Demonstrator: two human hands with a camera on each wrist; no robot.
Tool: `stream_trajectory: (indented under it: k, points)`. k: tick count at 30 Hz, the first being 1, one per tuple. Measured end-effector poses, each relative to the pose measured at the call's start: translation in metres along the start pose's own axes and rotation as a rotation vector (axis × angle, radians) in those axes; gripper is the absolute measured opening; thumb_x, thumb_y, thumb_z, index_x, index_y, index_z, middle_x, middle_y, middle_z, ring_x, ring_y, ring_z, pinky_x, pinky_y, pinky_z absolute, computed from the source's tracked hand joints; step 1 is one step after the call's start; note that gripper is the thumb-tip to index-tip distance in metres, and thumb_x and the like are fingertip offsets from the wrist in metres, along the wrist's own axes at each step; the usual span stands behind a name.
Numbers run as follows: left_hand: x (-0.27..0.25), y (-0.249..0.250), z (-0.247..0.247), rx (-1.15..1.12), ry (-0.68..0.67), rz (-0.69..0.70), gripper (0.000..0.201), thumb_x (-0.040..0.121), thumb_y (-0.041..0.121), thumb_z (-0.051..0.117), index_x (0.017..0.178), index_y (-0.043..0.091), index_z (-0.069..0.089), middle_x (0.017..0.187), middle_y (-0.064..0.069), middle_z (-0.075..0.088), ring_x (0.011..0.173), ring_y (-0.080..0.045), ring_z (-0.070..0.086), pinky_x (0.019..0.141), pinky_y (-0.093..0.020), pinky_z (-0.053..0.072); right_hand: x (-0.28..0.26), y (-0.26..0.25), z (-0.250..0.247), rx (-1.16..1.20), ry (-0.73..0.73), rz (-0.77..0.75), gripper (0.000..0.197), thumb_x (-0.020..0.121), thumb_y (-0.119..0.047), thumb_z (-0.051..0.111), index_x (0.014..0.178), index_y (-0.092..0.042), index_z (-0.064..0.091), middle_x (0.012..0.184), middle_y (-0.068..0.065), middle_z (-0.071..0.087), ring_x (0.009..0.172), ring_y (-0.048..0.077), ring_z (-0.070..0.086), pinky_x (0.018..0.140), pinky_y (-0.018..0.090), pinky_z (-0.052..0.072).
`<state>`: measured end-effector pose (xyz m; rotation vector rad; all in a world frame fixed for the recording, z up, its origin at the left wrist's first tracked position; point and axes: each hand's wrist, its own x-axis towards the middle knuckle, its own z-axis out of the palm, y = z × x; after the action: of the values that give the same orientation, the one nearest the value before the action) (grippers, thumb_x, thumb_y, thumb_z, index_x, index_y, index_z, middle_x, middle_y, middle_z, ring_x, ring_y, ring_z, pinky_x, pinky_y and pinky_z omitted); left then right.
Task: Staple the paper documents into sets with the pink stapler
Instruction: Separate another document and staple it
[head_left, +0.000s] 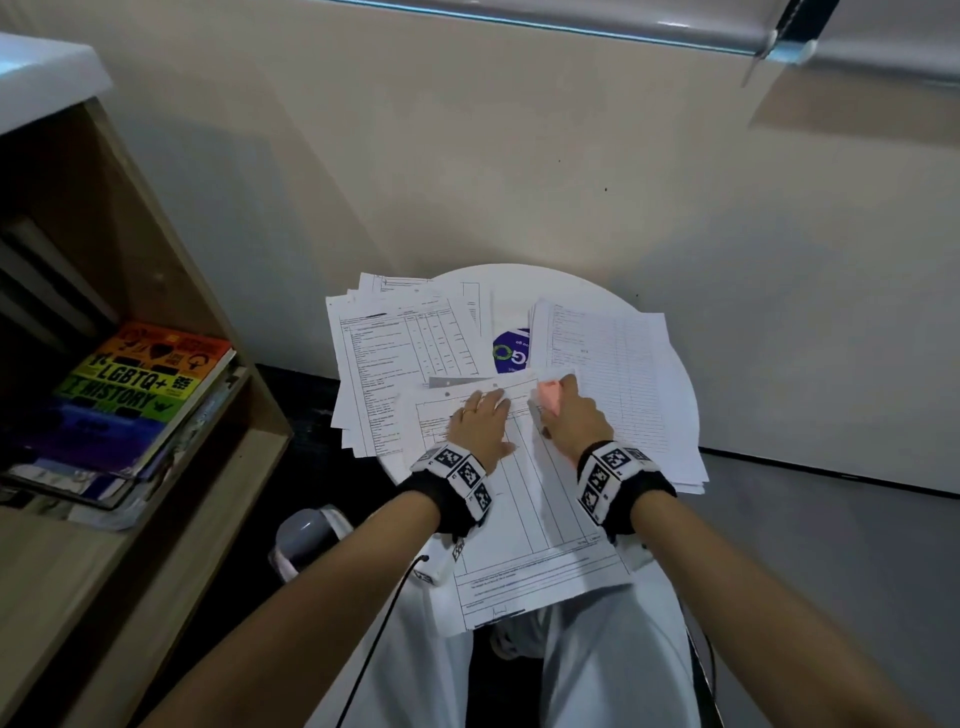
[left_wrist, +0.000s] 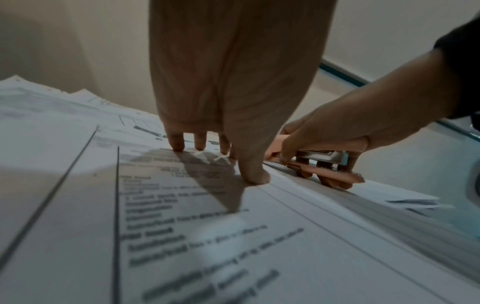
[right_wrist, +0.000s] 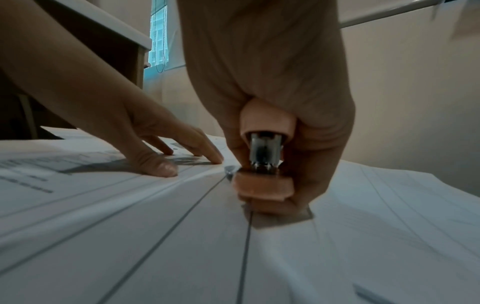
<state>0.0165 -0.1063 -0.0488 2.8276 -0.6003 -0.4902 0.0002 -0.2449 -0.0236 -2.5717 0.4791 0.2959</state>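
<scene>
A set of printed paper sheets (head_left: 524, 519) lies in front of me on the small round white table (head_left: 524, 280), its near end hanging over my lap. My left hand (head_left: 480, 421) presses flat on the top part of the set with straight fingers (left_wrist: 255, 174). My right hand (head_left: 574, 415) grips the pink stapler (head_left: 549, 395) at the set's upper right corner. In the right wrist view the pink stapler (right_wrist: 265, 164) is seen end on, its metal magazine showing between the pink top and base, with the paper's edge (right_wrist: 228, 170) at its mouth.
Two more stacks of papers lie on the table, one at the left (head_left: 400, 353) and one at the right (head_left: 618, 379), with a blue round item (head_left: 511, 351) between them. A wooden shelf (head_left: 171, 322) with a rainbow-covered book (head_left: 140, 389) stands to the left. The wall is close behind.
</scene>
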Motion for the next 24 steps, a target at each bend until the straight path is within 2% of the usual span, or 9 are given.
stream_trajectory:
  k: [4, 6, 9, 14, 16, 19, 21, 24]
  points:
    - [0.005, 0.001, -0.004, 0.045, -0.058, 0.035, 0.072, 0.093, 0.027, 0.055, 0.151, 0.020, 0.013, 0.160, 0.008, 0.003, 0.148, -0.022, 0.002, 0.117, -0.046, 0.018, 0.007, -0.009, 0.002, -0.012, 0.019, 0.035, 0.053, 0.098, -0.035, 0.045, 0.139, -0.008, 0.026, 0.125, 0.021, 0.053, 0.111, 0.037, 0.055, 0.085, 0.041, 0.044]
    - [0.007, 0.002, -0.007, 0.049, -0.086, 0.054, 0.074, 0.092, 0.024, 0.058, 0.151, 0.019, 0.013, 0.160, 0.010, 0.003, 0.148, -0.021, 0.002, 0.117, -0.047, 0.018, 0.011, -0.013, 0.007, 0.019, 0.040, 0.059, 0.054, 0.098, -0.037, 0.046, 0.139, -0.008, 0.026, 0.125, 0.019, 0.053, 0.111, 0.036, 0.055, 0.082, 0.039, 0.043]
    - [0.010, 0.002, -0.010, 0.025, -0.093, 0.070, 0.077, 0.089, 0.023, 0.062, 0.150, 0.017, 0.016, 0.159, 0.007, 0.007, 0.148, -0.020, 0.003, 0.117, -0.048, 0.020, 0.012, -0.016, 0.015, 0.015, 0.079, 0.074, 0.050, 0.098, -0.030, 0.046, 0.139, -0.010, 0.026, 0.123, 0.017, 0.056, 0.110, 0.033, 0.056, 0.076, 0.036, 0.039]
    - [0.013, 0.002, -0.011, 0.043, -0.100, 0.108, 0.077, 0.087, 0.020, 0.064, 0.149, 0.013, 0.018, 0.159, 0.005, 0.010, 0.148, -0.020, 0.005, 0.116, -0.047, 0.024, 0.017, -0.013, 0.016, -0.102, 0.114, -0.028, 0.055, 0.094, -0.016, 0.051, 0.142, -0.017, 0.025, 0.116, 0.016, 0.057, 0.101, 0.033, 0.060, 0.068, 0.035, 0.038]
    - [0.014, 0.000, -0.011, 0.040, -0.102, 0.127, 0.077, 0.087, 0.021, 0.065, 0.149, 0.013, 0.019, 0.159, 0.004, 0.010, 0.148, -0.021, 0.006, 0.116, -0.046, 0.025, 0.019, -0.013, 0.016, -0.138, 0.130, -0.057, 0.055, 0.093, -0.016, 0.051, 0.142, -0.017, 0.025, 0.115, 0.017, 0.057, 0.099, 0.034, 0.060, 0.069, 0.036, 0.040]
    - [0.016, -0.003, -0.011, 0.036, -0.108, 0.135, 0.077, 0.087, 0.023, 0.065, 0.148, 0.013, 0.020, 0.159, 0.004, 0.012, 0.148, -0.021, 0.006, 0.116, -0.046, 0.025, 0.021, -0.014, 0.016, -0.073, 0.104, -0.001, 0.054, 0.096, -0.021, 0.049, 0.142, -0.011, 0.024, 0.119, 0.018, 0.057, 0.105, 0.035, 0.059, 0.075, 0.037, 0.042]
    - [0.016, -0.003, -0.011, 0.045, -0.102, 0.137, 0.077, 0.086, 0.023, 0.066, 0.148, 0.013, 0.021, 0.158, 0.003, 0.013, 0.148, -0.021, 0.008, 0.116, -0.045, 0.025, 0.024, -0.015, 0.014, -0.079, 0.106, 0.001, 0.052, 0.096, -0.022, 0.049, 0.141, -0.011, 0.026, 0.120, 0.018, 0.057, 0.106, 0.036, 0.058, 0.078, 0.039, 0.043]
    - [0.017, -0.003, -0.010, 0.062, -0.106, 0.143, 0.077, 0.086, 0.023, 0.066, 0.148, 0.012, 0.022, 0.158, 0.002, 0.014, 0.148, -0.023, 0.008, 0.115, -0.047, 0.027, 0.026, -0.011, 0.012, -0.183, 0.127, -0.108, 0.049, 0.095, -0.020, 0.050, 0.139, -0.017, 0.029, 0.113, 0.017, 0.059, 0.096, 0.035, 0.061, 0.070, 0.038, 0.042]
